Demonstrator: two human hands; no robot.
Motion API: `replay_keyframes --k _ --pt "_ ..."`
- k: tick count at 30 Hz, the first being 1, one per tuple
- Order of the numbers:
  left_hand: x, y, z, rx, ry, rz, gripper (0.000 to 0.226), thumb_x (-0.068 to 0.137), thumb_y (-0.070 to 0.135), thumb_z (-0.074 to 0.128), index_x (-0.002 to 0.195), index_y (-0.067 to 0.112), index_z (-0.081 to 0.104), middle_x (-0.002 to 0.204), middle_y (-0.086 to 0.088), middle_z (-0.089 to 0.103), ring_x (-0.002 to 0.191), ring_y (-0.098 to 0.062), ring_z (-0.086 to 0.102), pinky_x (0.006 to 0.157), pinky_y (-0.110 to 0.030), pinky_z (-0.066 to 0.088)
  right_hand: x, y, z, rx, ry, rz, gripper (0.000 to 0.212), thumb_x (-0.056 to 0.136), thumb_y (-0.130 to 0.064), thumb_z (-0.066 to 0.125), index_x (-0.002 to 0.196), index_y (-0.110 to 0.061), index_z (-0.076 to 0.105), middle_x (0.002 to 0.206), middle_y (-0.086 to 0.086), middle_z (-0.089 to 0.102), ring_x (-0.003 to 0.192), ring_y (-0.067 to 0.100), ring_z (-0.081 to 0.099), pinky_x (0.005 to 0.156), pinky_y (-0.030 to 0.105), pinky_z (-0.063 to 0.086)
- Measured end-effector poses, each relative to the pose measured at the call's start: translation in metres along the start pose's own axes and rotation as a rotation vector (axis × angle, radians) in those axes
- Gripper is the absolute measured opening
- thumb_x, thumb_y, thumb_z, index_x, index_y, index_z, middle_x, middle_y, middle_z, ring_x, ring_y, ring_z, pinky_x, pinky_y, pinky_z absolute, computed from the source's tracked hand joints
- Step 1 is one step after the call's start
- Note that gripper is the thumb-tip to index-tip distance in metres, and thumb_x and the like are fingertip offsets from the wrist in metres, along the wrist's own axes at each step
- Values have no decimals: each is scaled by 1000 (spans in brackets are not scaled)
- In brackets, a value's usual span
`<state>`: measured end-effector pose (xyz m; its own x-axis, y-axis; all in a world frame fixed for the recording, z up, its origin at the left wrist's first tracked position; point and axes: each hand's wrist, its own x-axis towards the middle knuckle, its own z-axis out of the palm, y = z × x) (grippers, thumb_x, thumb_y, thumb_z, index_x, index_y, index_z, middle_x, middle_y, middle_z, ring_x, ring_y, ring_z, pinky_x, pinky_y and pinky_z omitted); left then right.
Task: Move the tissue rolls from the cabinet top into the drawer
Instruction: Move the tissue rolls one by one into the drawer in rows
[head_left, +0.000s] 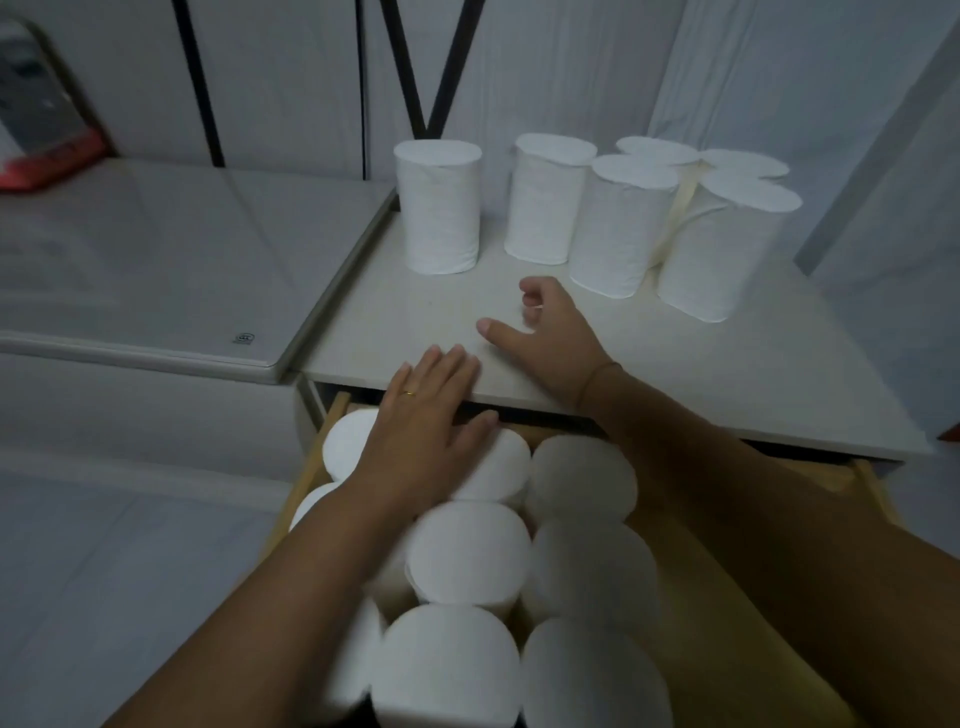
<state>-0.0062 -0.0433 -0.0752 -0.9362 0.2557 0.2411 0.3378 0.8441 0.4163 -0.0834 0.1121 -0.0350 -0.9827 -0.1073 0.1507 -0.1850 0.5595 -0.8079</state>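
Several white tissue rolls stand upright at the back of the pale cabinet top (727, 364); the leftmost roll (439, 208) stands apart from the cluster on the right (618, 228). Below, the open wooden drawer (311, 467) holds several rolls standing on end (582, 478). My left hand (423, 441) lies flat, fingers spread, on a roll at the drawer's back, its fingertips reaching the cabinet's front edge. My right hand (550, 338) hovers over the cabinet top, fingers loosely curled and empty, short of the standing rolls.
A low white appliance lid (156, 260) adjoins the cabinet on the left, with a red-based object (47, 156) at its far left corner. Black metal legs (431, 67) and white walls stand behind the rolls. The drawer's right side (878, 493) is bare wood.
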Motion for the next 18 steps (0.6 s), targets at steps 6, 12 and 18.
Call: replay_keyframes --k 6,12,18 --pt "5 -13 6 95 40 -80 62 95 52 27 149 27 12 159 6 5 145 -11 -7 112 -29 -17 52 -6 39 75 95 53 92 76 -43 72 145 -11 20 149 10 26 137 25 29 113 38 28" --pt "7 -13 11 100 86 -68 61 95 52 30 149 27 15 159 4 8 145 -13 -5 108 -24 -25 102 -24 72 173 232 50 104 70 -38 78 146 -8 13 147 12 29 133 28 33 106 32 29" --pt "8 -13 11 86 93 -71 60 95 51 32 148 25 19 159 3 13 146 -16 -1 108 -25 -24 134 -33 87 221 349 66 117 66 -39 81 148 -12 2 152 12 21 138 28 27 111 37 26"
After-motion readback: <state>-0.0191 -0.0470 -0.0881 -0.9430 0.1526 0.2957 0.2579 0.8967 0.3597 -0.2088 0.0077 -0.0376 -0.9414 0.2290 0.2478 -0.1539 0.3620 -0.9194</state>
